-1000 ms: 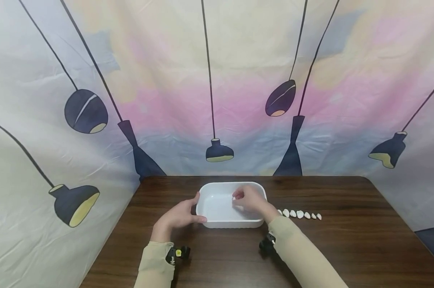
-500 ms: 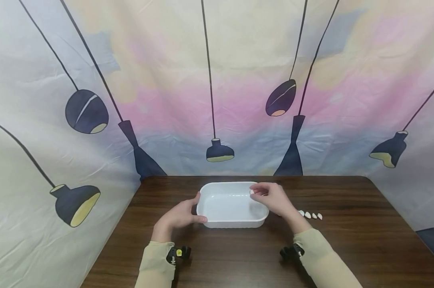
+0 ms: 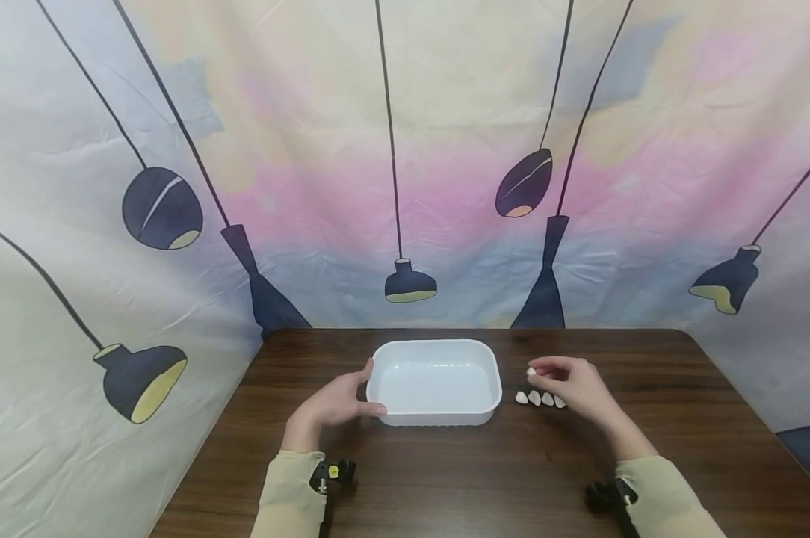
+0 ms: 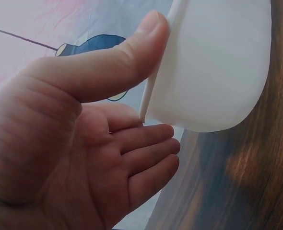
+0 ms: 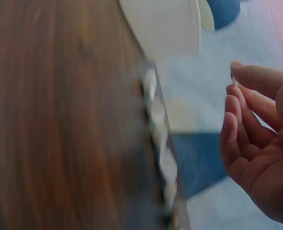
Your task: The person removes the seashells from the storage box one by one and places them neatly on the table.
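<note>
In the head view, my left hand (image 3: 332,403) touches the left end of a white rectangular plastic tub (image 3: 434,413). Its thumb (image 4: 132,48) lies at the rim in the left wrist view, with the other fingers stretched out beside and below. Right of the tub, my right hand (image 3: 576,385) pinches a small white shell (image 3: 530,371) between thumb and fingertips. That hand is over a row of small white shells (image 3: 534,398) on the table and covers the row's right part. In the right wrist view the row of shells (image 5: 158,120) is blurred.
The dark wooden table (image 3: 432,478) carries the tub near its far edge. Behind stands a pastel curtain (image 3: 445,149) printed with hanging lamps. A black camera is strapped at each wrist.
My right hand has moved right, from over the tub's inside to above the row of shells, still pinching a small white shell. The left hand and the tub have stayed in place.
</note>
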### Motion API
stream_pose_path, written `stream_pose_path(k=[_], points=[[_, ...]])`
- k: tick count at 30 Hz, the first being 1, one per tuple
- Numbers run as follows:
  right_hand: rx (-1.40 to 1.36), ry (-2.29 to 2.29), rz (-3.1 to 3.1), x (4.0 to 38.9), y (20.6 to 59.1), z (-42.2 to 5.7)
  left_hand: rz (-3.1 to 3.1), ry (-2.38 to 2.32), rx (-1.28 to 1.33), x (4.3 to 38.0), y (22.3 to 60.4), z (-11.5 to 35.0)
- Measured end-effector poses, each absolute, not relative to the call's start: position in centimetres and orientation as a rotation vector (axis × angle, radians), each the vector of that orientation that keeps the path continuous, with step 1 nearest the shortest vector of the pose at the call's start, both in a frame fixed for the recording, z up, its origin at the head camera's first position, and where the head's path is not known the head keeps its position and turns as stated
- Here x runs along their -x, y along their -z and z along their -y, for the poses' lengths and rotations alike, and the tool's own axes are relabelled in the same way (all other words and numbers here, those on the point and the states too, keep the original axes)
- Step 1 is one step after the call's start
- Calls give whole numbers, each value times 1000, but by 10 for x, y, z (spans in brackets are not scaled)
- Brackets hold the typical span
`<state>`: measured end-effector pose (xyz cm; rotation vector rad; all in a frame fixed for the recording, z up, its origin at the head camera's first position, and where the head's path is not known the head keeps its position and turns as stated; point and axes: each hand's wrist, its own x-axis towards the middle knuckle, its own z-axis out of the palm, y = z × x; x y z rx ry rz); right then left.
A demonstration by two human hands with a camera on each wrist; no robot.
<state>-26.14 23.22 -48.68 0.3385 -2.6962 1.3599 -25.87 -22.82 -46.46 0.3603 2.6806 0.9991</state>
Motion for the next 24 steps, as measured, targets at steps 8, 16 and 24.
stream_pose_path(k=[8,16,24], points=[[-270,-1285,2789,258,489,-288,-2679,-1015,-364,257,464,230],[-264,-1217,2921,252,492,-320,-2667,-1025,-369,259,466,231],[-241,-1120,2996,250,499,-344,-2684,-990,-403,261,467,231]])
